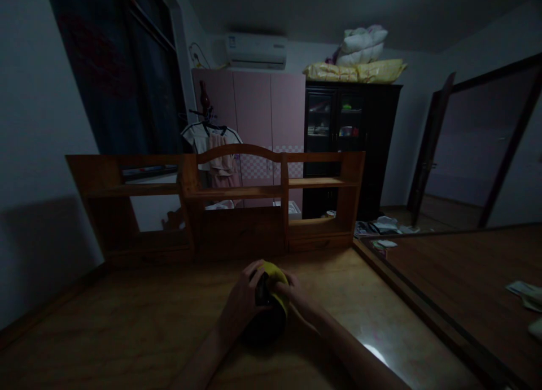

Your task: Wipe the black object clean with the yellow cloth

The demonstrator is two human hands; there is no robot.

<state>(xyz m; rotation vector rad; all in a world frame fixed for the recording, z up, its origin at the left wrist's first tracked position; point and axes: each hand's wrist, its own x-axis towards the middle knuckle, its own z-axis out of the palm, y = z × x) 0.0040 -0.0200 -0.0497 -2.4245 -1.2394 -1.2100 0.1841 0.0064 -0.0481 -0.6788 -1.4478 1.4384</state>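
Both my hands meet over the wooden desk, low in the middle of the view. My left hand curls round the left side of a small yellow and black object. My right hand grips the same object from the right, fingers closed on it. The room is dim and I cannot make out what the object is. It is held just above the desk top, in front of the wooden shelf unit.
The shelf unit stands along the desk's far edge. Behind it are a pink wardrobe, a dark cabinet with bedding on top, hanging clothes and an air conditioner. Papers lie on the floor at right, beside an open door.
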